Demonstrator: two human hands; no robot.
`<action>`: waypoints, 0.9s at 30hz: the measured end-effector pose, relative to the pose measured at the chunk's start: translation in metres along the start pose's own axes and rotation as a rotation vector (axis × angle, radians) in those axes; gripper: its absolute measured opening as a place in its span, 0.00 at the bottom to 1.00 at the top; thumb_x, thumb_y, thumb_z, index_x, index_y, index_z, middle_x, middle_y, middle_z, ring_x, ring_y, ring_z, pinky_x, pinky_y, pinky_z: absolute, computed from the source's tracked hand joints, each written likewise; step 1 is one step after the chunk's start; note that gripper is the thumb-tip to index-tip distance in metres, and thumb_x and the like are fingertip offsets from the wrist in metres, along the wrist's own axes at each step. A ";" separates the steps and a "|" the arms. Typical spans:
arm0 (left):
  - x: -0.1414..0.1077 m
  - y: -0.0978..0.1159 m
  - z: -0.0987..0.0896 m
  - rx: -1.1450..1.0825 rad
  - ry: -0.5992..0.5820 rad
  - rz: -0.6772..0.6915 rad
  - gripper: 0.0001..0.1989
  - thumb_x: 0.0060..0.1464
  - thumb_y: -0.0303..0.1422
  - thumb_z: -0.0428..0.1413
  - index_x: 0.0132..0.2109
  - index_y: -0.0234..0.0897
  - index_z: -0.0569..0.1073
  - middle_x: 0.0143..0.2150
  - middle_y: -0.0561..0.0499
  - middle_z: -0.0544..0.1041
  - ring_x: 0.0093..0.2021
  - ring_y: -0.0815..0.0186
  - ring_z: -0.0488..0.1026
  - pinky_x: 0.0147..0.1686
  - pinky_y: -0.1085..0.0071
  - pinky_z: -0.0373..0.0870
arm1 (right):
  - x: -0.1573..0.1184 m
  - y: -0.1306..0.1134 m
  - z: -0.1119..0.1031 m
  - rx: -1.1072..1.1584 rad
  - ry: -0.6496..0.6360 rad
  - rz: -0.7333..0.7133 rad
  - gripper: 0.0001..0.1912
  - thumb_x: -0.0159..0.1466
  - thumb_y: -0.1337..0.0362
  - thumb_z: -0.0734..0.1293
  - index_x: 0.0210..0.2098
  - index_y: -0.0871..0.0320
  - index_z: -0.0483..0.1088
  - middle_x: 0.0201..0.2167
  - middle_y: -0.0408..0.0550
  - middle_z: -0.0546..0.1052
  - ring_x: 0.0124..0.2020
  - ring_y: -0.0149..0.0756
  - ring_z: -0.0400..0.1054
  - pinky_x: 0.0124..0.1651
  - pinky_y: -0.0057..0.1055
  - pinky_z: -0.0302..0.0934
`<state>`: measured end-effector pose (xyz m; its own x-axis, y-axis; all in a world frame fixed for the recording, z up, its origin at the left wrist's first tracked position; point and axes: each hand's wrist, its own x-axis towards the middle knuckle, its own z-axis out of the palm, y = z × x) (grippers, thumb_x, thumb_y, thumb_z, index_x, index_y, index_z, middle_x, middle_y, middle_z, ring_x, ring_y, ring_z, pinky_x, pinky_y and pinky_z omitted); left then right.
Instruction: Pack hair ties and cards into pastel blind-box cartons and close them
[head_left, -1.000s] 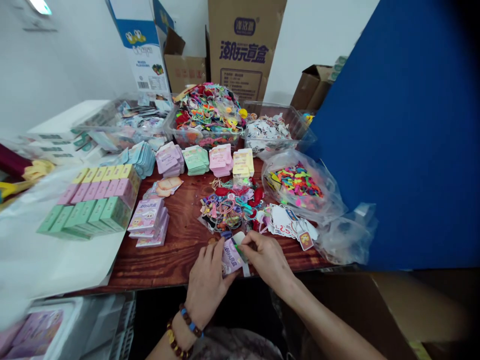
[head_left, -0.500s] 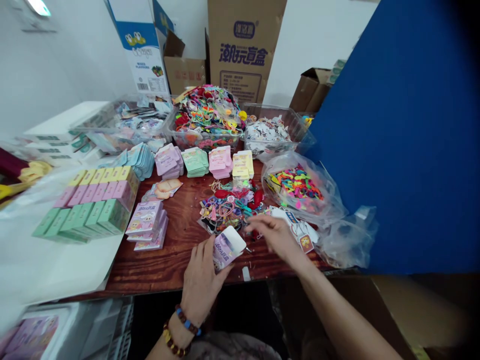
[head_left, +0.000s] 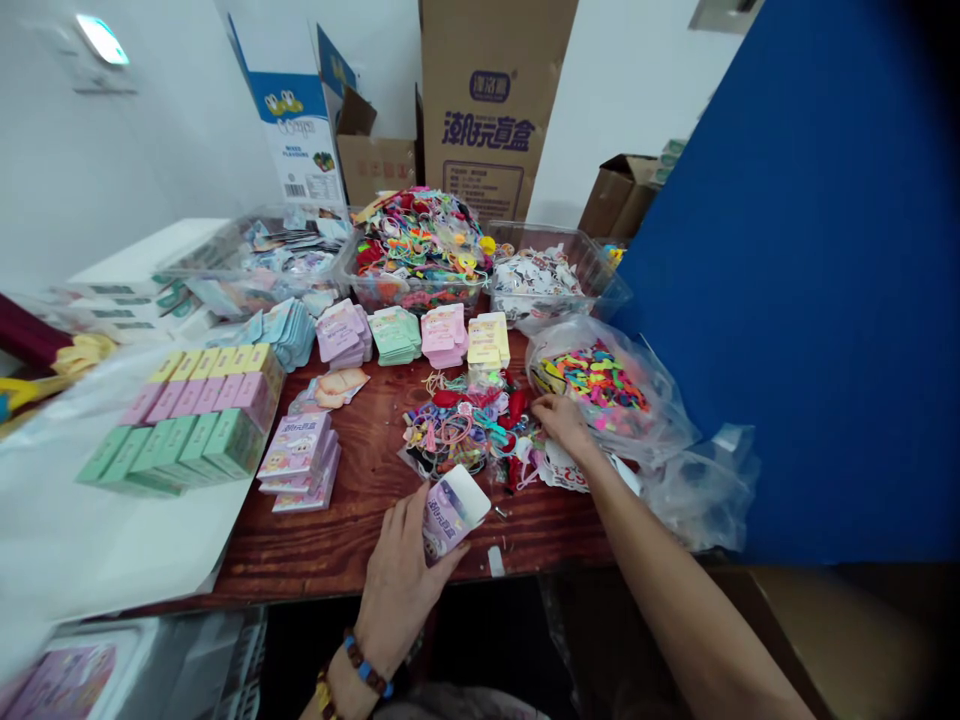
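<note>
My left hand (head_left: 401, 565) is closed around a small purple printed box (head_left: 448, 520), tilted above the table's front edge. The white flap at the box's upper end stands up. Over to the right, my right hand (head_left: 564, 424) reaches to the near-left edge of a clear plastic bag (head_left: 660, 400) of bright little pieces. Its fingers are pressed together, and what they hold, if anything, is hidden. Beside them lies a mixed pile of hair ties and trinkets (head_left: 457, 430). White printed cards (head_left: 566, 470) lie partly under my right forearm.
Stacks of flat purple cards (head_left: 343, 335), green cards (head_left: 394, 336), pink cards (head_left: 444, 336) and yellow cards (head_left: 488, 340) stand behind the pile. Filled clear tubs (head_left: 409, 290) line the back. Closed purple boxes (head_left: 294, 450) and rows of green boxes (head_left: 169, 450) are at left. A blue panel (head_left: 810, 300) bounds the right.
My right hand has moved forward from beside the box to the bag's edge. My left hand still holds the box in nearly the same place. The view has tilted up slightly.
</note>
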<state>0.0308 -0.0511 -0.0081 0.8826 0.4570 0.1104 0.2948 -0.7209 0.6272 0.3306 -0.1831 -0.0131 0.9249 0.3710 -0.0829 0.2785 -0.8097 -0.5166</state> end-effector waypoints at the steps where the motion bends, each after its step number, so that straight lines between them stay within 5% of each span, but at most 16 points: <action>1: 0.000 0.000 0.000 -0.005 -0.002 0.009 0.33 0.58 0.40 0.61 0.65 0.41 0.57 0.57 0.44 0.71 0.58 0.53 0.68 0.59 0.51 0.70 | 0.000 -0.001 0.000 -0.004 0.003 -0.001 0.15 0.62 0.63 0.62 0.41 0.58 0.80 0.35 0.49 0.82 0.37 0.39 0.74 0.39 0.29 0.60; 9: -0.002 -0.003 -0.001 -0.051 0.060 -0.002 0.33 0.56 0.39 0.62 0.65 0.44 0.58 0.56 0.45 0.72 0.57 0.54 0.71 0.57 0.54 0.71 | -0.016 -0.007 -0.006 -0.012 0.178 -0.024 0.16 0.64 0.59 0.60 0.42 0.54 0.79 0.34 0.51 0.80 0.36 0.44 0.73 0.35 0.34 0.59; 15: 0.003 0.001 -0.001 -0.035 0.013 -0.070 0.34 0.55 0.38 0.63 0.64 0.41 0.58 0.59 0.44 0.71 0.59 0.52 0.68 0.59 0.49 0.66 | -0.036 0.002 -0.022 0.668 0.162 -0.049 0.16 0.56 0.52 0.66 0.33 0.58 0.75 0.19 0.43 0.72 0.19 0.33 0.61 0.24 0.30 0.53; 19: 0.005 0.007 0.002 0.016 0.008 -0.043 0.34 0.55 0.39 0.63 0.64 0.42 0.58 0.58 0.45 0.73 0.58 0.52 0.69 0.58 0.49 0.63 | -0.042 -0.002 -0.028 0.797 0.081 -0.071 0.16 0.53 0.51 0.68 0.33 0.57 0.75 0.17 0.40 0.69 0.17 0.31 0.58 0.21 0.29 0.49; 24: 0.002 0.006 0.002 0.005 0.033 -0.015 0.33 0.56 0.40 0.62 0.64 0.42 0.58 0.58 0.45 0.72 0.58 0.54 0.70 0.58 0.52 0.63 | -0.046 0.001 -0.026 0.601 0.055 -0.166 0.17 0.56 0.52 0.67 0.35 0.59 0.78 0.18 0.42 0.71 0.20 0.34 0.63 0.26 0.31 0.55; 27: 0.001 0.005 0.002 -0.006 0.031 -0.008 0.34 0.56 0.41 0.62 0.64 0.42 0.58 0.57 0.45 0.72 0.58 0.54 0.70 0.58 0.53 0.64 | -0.057 0.000 -0.025 0.427 0.143 -0.295 0.16 0.61 0.55 0.64 0.37 0.57 0.79 0.30 0.47 0.78 0.29 0.37 0.70 0.34 0.33 0.61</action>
<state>0.0337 -0.0549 -0.0063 0.8686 0.4786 0.1287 0.2997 -0.7141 0.6326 0.2847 -0.2156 0.0122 0.8577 0.4647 0.2200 0.4296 -0.4127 -0.8032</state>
